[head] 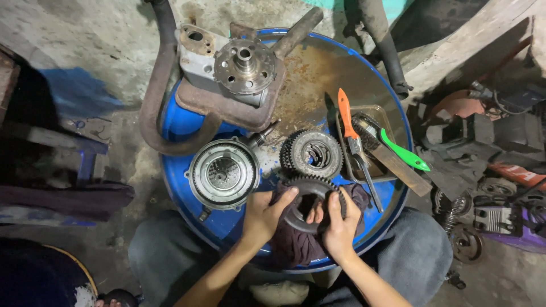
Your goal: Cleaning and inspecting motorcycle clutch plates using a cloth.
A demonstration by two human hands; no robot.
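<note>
gear ring [310, 187], dark and toothed, sits in both my hands over a maroon rag [296, 241] on the blue drum lid [182, 122]; left hand [263, 216] and right hand [340, 223] clench its rim, near the gear cluster [311, 153].

ring gear [310, 185]: dark matt metal, toothed | cloth [296, 241]: soft dull maroon fabric | drum lid [187, 122]: glossy blue painted metal, rusty far patch | brush handle [405, 151]: shiny green plastic | clutch basket [223, 173]: bright smooth metal

arms: bare forearms, no sleeves in view
legs: grey-blue trousers [418, 256] either side of the blue drum [187, 122]
hands: bare, ungloved
</note>
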